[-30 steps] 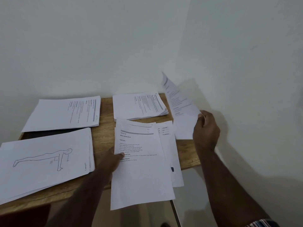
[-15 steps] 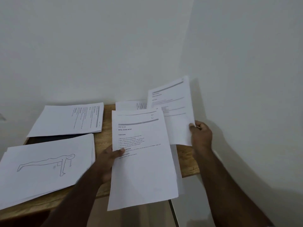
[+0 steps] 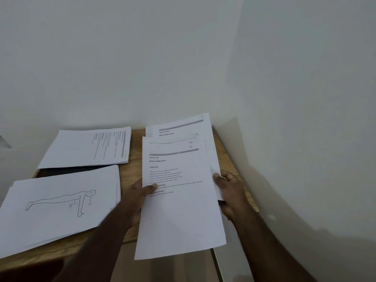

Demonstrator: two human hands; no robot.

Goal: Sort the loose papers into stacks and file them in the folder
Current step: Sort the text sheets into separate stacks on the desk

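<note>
- White walls meet in a corner behind my small wooden table (image 3: 130,176), which carries everything.
- Nearest me, hanging over the table's front edge, are the sheets (image 3: 181,210) I am holding, the top one headed "Clean toy mat".
- My left hand (image 3: 135,197) grips their left edge, thumb on top over the print and fingers underneath.
- My right hand (image 3: 230,190) pinches the right edge, and also seems to hold a second sheet (image 3: 183,124) tucked behind, fanned up toward the back right corner.
- Both arms reach forward from below, wrists low, hands level with each other on either side of the sheets.
- These papers are light and floppy; I judge they will sag and slide apart unless held at both long edges, then tapped square.
- At the front left corner lies the stack with the push-up drawing (image 3: 59,202), overhanging the edge.
- Behind it, at the back left, a text stack (image 3: 87,148) lies turned sideways.
- Between those two shows a dark strip (image 3: 75,169), probably the folder; mostly covered, so I cannot be sure.
</note>
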